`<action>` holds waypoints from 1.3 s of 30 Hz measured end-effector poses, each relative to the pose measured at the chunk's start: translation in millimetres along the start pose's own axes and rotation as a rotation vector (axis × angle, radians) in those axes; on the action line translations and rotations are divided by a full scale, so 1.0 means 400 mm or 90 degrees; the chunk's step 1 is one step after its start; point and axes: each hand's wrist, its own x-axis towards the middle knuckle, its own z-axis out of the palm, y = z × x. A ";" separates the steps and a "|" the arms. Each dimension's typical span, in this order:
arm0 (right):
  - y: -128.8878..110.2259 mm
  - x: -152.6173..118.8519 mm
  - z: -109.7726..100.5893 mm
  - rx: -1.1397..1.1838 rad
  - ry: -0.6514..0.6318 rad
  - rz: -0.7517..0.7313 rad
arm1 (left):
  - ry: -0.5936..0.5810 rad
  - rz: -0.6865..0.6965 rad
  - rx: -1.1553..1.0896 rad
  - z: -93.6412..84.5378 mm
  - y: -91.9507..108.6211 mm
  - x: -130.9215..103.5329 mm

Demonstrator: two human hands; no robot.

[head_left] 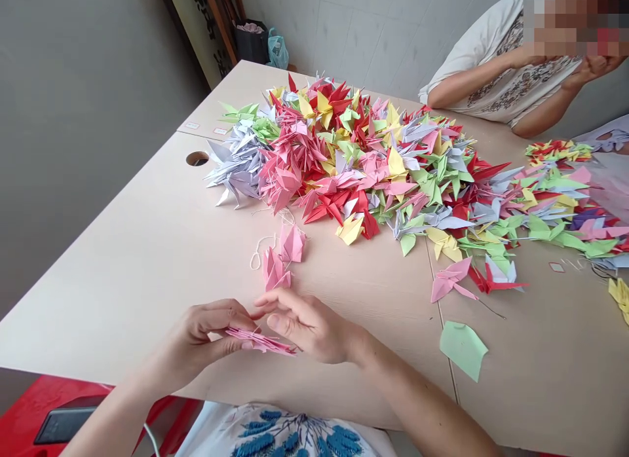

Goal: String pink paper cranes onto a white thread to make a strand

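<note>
A flat-folded pink paper crane [268, 342] is pinched between the thumb and fingers of my left hand [201, 332], its layered edges facing up. Just to its right, my right hand [312, 323] has its fingers stretched out and the thumb apart from them; whether it touches the paper I cannot tell. Beyond my hands lie pink cranes [292, 243] with loose white thread [256, 254] beside them. A big heap of folded cranes [344, 156] in red, pink, yellow, green and pale blue covers the far part of the table.
On the right of the table [122, 247] lie a single pink crane [449, 280] and a green paper piece [463, 347]. Across the table sits another person [491, 71], arms raised. A round hole [197, 158] pierces the tabletop. A phone [66, 424] rests on something red at lower left.
</note>
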 end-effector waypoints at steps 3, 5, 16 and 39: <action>0.005 0.018 -0.003 -0.092 -0.046 0.021 | 0.000 0.002 0.032 0.000 0.013 -0.001; 0.010 0.021 -0.007 -0.144 -0.010 0.006 | 0.022 -0.008 0.034 0.000 0.015 -0.002; 0.029 0.004 0.001 -0.343 0.218 -0.138 | 0.111 -0.132 -0.037 -0.020 -0.015 0.013; 0.046 0.004 -0.006 -0.361 0.250 -0.198 | 0.106 -0.201 -0.114 -0.021 -0.010 0.022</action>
